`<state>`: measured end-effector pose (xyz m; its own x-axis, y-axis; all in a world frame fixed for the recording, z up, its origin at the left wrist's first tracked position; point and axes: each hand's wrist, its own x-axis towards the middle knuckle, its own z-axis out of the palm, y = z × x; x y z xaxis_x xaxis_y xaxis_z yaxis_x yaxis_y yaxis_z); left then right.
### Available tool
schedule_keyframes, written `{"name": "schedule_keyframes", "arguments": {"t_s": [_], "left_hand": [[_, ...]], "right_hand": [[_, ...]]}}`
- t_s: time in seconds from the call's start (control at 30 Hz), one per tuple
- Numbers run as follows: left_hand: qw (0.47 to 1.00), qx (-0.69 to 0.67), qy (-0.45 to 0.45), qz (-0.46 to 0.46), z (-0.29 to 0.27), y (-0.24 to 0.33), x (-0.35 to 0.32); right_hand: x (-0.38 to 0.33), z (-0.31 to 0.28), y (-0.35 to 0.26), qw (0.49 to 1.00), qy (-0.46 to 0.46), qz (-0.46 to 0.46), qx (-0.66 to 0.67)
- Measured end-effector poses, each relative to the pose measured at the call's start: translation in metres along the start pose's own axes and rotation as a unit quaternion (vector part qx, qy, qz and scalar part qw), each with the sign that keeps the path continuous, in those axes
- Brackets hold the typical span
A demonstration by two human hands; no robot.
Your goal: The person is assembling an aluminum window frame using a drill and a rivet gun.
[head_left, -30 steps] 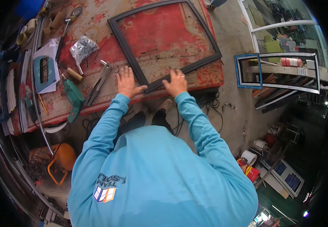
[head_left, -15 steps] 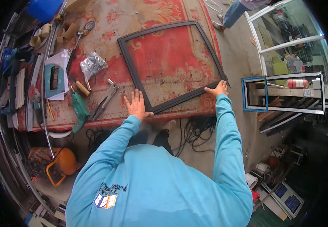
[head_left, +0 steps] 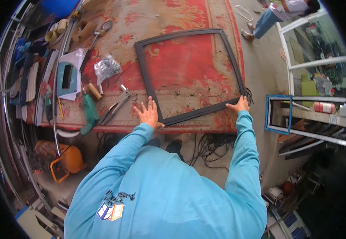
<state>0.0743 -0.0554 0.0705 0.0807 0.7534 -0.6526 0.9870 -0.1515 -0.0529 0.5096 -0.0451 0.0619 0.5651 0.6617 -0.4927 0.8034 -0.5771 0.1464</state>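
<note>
A dark four-sided window frame [head_left: 200, 113] lies flat on the patterned red cloth, its inside open to the cloth below. My left hand [head_left: 148, 115] is at its near-left corner, fingers spread and stretched out over the cloth, thumb by the corner. At the near-right corner rests my right hand [head_left: 240, 105], with its fingers extended over the corner and its thumb out along the near bar. Left of the frame lie a metal hand tool with long handles [head_left: 116, 104], a green power drill [head_left: 89, 113] and a clear plastic bag of small parts [head_left: 107, 68].
The red cloth [head_left: 173, 81] covers the table. Further left are a teal-and-white flat piece [head_left: 74, 79], a hammer [head_left: 90, 49] and tape rolls [head_left: 51, 36]. Cables [head_left: 216, 147] lie on the floor. A blue-and-white frame [head_left: 290, 115] stands right; a person [head_left: 272, 20] is at the far right.
The whole view has shifted and turned slightly. My left hand's fingers are spread wider and angled more to the left. The frame shows no clear movement on the cloth.
</note>
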Motion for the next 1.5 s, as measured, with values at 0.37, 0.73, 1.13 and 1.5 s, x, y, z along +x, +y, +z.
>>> {"name": "schedule_keyframes", "arguments": {"t_s": [0.37, 0.73, 1.13, 1.5], "left_hand": [[0.999, -0.048, -0.002, 0.0, 0.002, -0.003, 0.0], [0.998, -0.061, 0.021, -0.007, 0.003, -0.003, -0.001], [0.995, -0.099, 0.031, 0.006, 0.019, -0.011, 0.004], [0.982, -0.154, 0.077, 0.076, 0.046, -0.039, 0.018]], "right_hand": [[0.02, -0.018, 0.008, 0.995, -0.086, -0.031, 0.034], [0.015, -0.01, 0.004, 0.996, -0.042, -0.071, 0.03], [-0.027, 0.028, -0.041, 0.982, 0.109, -0.145, -0.055], [-0.185, 0.101, -0.176, 0.852, 0.105, -0.493, 0.144]]}}
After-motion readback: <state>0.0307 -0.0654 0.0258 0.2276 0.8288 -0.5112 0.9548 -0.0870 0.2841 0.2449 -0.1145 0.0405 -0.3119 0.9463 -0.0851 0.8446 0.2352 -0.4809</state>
